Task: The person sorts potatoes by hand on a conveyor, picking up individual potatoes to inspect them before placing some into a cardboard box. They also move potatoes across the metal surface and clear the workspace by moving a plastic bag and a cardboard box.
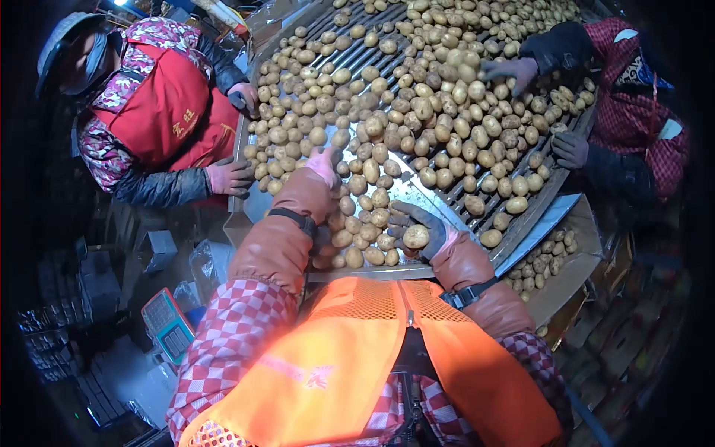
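Note:
Loose potatoes [370, 195] cover the metal sorting table in front of me. My left hand [325, 163], in a pink and grey glove, reaches forward among them at the left of centre; its fingers are mostly hidden, so I cannot see whether they hold anything. Nearer to me on the right, my right hand [421, 220] wears a grey glove with a pink cuff. Its fingers curl around a single potato [415, 237] against the palm. More potatoes lie just left of that hand, beside a bare strip of shiny metal [421, 185].
One co-worker in a red apron [160, 112] stands at the left edge, gloved hands on the rim. Another co-worker [633, 112] reaches over slatted bars [477, 216] at right. A cardboard box [585, 238] of potatoes stands lower right, and a scale [170, 325] lower left.

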The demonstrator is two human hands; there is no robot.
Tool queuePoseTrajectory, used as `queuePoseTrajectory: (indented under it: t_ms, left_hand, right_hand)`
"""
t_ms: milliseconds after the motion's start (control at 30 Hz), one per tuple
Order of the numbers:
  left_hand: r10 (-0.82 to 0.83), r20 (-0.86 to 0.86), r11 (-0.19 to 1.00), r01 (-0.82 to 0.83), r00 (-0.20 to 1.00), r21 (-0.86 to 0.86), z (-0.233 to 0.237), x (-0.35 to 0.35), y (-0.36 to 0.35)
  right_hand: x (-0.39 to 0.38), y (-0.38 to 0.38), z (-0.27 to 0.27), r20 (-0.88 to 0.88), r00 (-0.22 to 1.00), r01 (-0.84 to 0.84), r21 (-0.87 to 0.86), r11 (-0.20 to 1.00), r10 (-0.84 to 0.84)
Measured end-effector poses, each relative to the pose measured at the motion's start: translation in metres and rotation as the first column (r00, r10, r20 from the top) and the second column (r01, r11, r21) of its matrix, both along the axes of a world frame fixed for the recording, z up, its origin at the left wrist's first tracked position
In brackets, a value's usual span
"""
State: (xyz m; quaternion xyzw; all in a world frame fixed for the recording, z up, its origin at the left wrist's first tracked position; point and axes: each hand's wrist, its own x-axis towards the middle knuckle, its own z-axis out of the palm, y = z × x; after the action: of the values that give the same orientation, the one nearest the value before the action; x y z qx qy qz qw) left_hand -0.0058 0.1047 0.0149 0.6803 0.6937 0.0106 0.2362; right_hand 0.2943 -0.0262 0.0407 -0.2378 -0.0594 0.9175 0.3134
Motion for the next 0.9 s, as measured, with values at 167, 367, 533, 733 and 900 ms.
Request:
queuePoseTrajectory:
  t_ms: [167, 367, 533, 733, 900]
  left_hand:
    - [0.384, 0.597, 0.855, -0.515, 0.704, 0.057, 0.015, 0.013, -0.024]
    - [-0.094, 0.567, 0.942, 0.257, 0.818, -0.215, 0.098, 0.101, -0.109]
    - [0.079, 0.556, 0.866, 0.219, 0.828, -0.449, 0.14, 0.115, -0.077]
    - [-0.044, 0.036, 0.996, 0.042, 0.998, 0.076, 0.102, 0.122, 0.019]
    - [-0.178, -0.13, 0.984, 0.176, 0.975, -0.024, 0.044, 0.128, 0.066]
  right_hand:
    - [0.0, -0.008, -0.007, 0.348, 0.937, -0.23, 0.623, 0.748, -0.002]
    - [-0.023, 0.007, -0.01, -0.158, 0.987, -0.017, 0.037, 0.999, 0.022]
    - [0.029, -0.001, 0.001, 0.025, 1.0, -0.019, 0.26, 0.965, 0.013]
    - [0.118, -0.015, 0.015, -0.057, 0.995, 0.094, 0.257, 0.962, -0.082]
    - [0.233, -0.074, 0.095, 0.396, 0.803, 0.182, 0.548, 0.816, -0.445]
